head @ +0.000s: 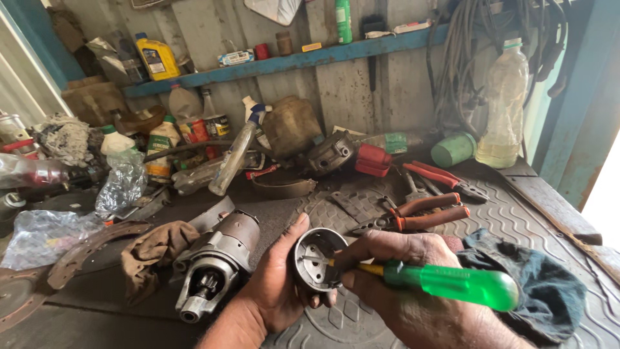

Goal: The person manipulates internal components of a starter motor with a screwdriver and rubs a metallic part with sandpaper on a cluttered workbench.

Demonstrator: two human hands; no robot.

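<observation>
My left hand (279,284) cups the round metal end cap (318,258); my right hand (400,284) grips the green-handled screwdriver (445,282) (tip inside), which I judge could slip and gouge my palm beside the starter motor (216,262).

Round grey metal end cap (316,258), cup-shaped, open side facing camera, slots and fittings visible inside, held tilted above ribbed mat. Screwdriver (445,282) with translucent green handle, yellow collar, shaft lying near-horizontal, tip poking into the cap's interior.
</observation>
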